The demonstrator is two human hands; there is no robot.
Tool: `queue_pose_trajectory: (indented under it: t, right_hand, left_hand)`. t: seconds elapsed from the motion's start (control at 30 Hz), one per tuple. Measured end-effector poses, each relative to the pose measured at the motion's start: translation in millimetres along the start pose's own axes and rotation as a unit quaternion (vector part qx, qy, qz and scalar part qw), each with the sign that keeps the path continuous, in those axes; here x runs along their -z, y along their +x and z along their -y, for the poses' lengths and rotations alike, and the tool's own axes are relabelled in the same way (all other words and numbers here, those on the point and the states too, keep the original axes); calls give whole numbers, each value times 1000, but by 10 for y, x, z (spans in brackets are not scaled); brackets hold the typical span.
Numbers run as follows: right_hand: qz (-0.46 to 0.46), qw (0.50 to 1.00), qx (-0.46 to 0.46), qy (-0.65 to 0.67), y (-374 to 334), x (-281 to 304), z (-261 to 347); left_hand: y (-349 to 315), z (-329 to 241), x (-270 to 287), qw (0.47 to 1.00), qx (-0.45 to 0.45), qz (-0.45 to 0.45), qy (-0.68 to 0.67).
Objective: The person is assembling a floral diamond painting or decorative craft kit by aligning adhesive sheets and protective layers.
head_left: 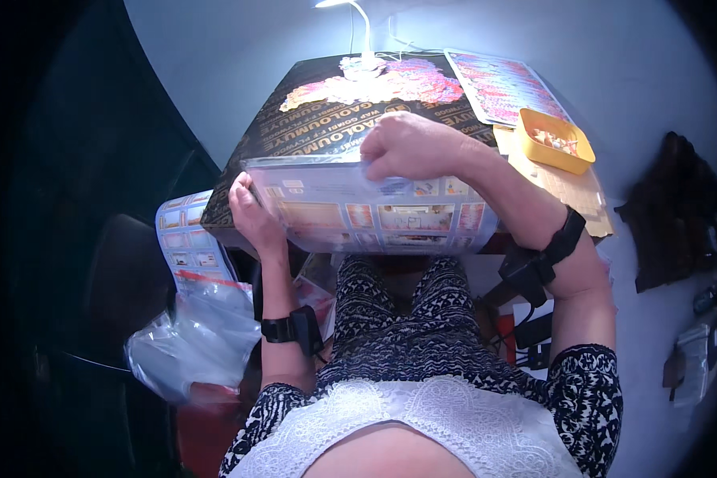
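A wide sheet printed with small pictures (319,213), apparently inside a clear plastic sleeve, hangs over the near edge of the dark table (295,131) and bows toward my lap. My left hand (255,215) grips its left side, thumb in front and the other fingers partly hidden. Closed at the sheet's upper edge, right of its middle, is my right hand (410,147). Its fingers press on the clear plastic there, and what exactly lies between them is hard to see. Both forearms wear black straps with small boxes.
A lit white lamp (366,36) stands at the back beside crumpled pink-orange pieces (406,82). At the right are a patterned sheet (510,88) and a yellow tray (562,159) holding small pieces. Left of the table hang another printed sheet (187,231) and clear plastic bags (191,342).
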State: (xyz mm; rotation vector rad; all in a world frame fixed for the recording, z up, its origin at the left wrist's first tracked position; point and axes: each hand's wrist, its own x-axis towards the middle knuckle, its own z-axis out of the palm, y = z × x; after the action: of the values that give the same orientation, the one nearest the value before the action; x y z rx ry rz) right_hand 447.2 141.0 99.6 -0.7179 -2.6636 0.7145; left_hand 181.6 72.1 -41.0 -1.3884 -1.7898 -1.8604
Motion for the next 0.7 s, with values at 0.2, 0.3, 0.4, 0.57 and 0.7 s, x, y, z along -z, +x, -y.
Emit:
queue_pose_trajectory:
  t: [0.2,0.3,0.4,0.57,0.7]
  right_hand:
    - [-48,994,93,-25,-457,216,446]
    - [-116,971,181,-106,-664,86,402]
    - [-208,935,239,-162,-688,-23,342]
    - [4,968,229,-99,-933,319,745]
    - [-64,974,217,-9,-1064,415,563]
  left_hand:
    - [-437,-251,179,970,135,-82,-184]
    - [-829,-3,188,962,120,-149,-195]
    - [-967,-114,127,951,117,-228,-171]
    - [-887,-96,249,931,96,-330,-122]
    - [-754,90,394,917,107,-382,37]
